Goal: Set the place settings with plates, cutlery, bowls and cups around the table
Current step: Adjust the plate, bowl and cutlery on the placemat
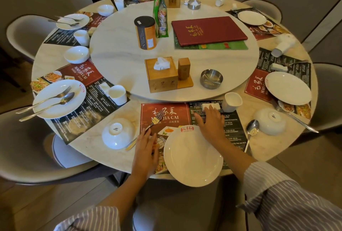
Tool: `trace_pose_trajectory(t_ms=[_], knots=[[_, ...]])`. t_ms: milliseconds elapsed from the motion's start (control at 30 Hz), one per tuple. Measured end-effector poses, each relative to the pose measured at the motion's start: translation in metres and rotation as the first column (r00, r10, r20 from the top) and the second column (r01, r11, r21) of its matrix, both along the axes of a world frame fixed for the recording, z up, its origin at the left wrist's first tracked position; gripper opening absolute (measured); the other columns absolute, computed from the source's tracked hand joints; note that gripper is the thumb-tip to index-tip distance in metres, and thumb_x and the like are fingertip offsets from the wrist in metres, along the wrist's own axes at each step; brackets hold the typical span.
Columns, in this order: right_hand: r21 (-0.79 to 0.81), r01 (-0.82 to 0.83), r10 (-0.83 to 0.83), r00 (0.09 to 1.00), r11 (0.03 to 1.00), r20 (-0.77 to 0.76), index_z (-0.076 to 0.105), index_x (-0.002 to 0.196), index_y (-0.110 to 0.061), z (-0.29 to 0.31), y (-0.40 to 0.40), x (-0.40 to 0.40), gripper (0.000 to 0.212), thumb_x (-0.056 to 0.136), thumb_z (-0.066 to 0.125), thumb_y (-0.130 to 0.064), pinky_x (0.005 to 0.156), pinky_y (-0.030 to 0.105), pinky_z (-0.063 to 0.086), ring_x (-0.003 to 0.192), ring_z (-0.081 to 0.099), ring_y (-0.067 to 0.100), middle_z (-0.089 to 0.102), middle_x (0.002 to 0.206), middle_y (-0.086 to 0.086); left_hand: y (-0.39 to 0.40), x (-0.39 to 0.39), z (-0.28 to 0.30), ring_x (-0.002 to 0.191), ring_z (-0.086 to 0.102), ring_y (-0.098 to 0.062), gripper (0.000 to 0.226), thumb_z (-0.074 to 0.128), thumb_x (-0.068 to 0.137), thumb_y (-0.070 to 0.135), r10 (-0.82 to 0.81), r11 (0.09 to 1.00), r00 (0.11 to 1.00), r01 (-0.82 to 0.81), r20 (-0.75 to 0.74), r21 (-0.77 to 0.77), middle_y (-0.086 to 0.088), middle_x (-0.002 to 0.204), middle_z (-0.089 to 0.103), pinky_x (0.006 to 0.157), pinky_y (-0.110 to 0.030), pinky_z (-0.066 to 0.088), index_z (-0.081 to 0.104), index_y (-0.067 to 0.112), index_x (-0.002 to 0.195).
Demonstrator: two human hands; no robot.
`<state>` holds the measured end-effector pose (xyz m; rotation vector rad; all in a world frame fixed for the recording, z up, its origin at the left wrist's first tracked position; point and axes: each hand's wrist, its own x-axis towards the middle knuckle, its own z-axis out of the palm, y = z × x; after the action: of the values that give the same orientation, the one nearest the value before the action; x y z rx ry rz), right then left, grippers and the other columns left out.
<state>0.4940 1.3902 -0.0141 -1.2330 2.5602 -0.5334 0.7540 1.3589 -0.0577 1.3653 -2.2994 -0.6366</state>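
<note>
At the near seat a white plate (193, 155) lies on the red and black placemat (231, 131) and overhangs the table edge. My left hand (146, 149) is left of the plate, fingers laid over the middle of a fork (156, 119) whose tines point toward the table's centre. My right hand (211, 125) rests flat on the placemat with its fingers apart, fingertips touching a white wrapped packet (215, 106). A white cup (231, 102) stands just beyond. An upturned bowl (117, 134) sits to the left, a spoon (251, 130) and another upturned bowl (270, 120) to the right.
A marble turntable (120, 53) holds a wooden tissue box (161, 75), a steel ashtray (211, 79), a red menu (209, 30) and an orange canister (146, 33). Set places with plates (59, 99), cups and bowls run along the left; plates (288, 87) lie at right. Grey chairs (26, 149) ring the table.
</note>
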Motion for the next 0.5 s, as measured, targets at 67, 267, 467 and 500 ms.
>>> trace_pose_trajectory(t_ms=[67,267,467,500], knots=[[-0.139,0.075,-0.076,0.997,0.987,-0.004,0.052,0.131,-0.013,0.000,0.017,0.000,0.045,0.095,0.052,-0.040,0.107,0.044,0.032,0.131,0.038,0.026,0.049,0.138,0.009,-0.006,0.000,0.003,0.145,0.019,-0.021,0.043,0.047,0.099,0.025,0.068,0.998,0.997,-0.068,-0.020,-0.007,-0.002,0.154,0.031,0.117,-0.038,0.016,0.044,0.017,0.141],[-0.176,0.516,-0.505,0.856,0.838,0.108,0.057,0.117,-0.008,0.004,0.086,-0.025,0.028,0.091,0.060,-0.017,0.091,0.041,0.045,0.117,0.047,0.031,0.051,0.122,0.016,-0.020,-0.008,0.021,0.125,0.043,-0.026,0.051,0.056,0.092,0.009,0.175,0.980,0.983,-0.179,0.053,0.083,-0.010,0.136,0.048,0.106,-0.043,0.040,0.042,0.016,0.140],[-0.008,0.590,-0.580,0.796,0.807,0.172,0.056,0.116,-0.008,0.000,0.128,-0.044,0.028,0.090,0.063,-0.016,0.074,0.036,0.043,0.101,0.059,0.035,0.059,0.114,0.017,-0.022,-0.012,0.030,0.113,0.048,-0.029,0.037,0.050,0.095,0.014,0.213,0.963,0.972,-0.227,0.103,0.143,-0.015,0.123,0.054,0.098,-0.045,0.043,0.049,0.015,0.132],[-0.005,0.585,-0.575,0.798,0.811,0.181,0.057,0.116,-0.007,0.001,0.132,-0.044,0.028,0.090,0.062,-0.014,0.072,0.034,0.041,0.100,0.059,0.034,0.060,0.114,0.017,-0.019,-0.012,0.032,0.111,0.049,-0.030,0.034,0.050,0.095,0.017,0.217,0.959,0.969,-0.234,0.116,0.162,-0.015,0.121,0.054,0.097,-0.045,0.045,0.049,0.013,0.129]])
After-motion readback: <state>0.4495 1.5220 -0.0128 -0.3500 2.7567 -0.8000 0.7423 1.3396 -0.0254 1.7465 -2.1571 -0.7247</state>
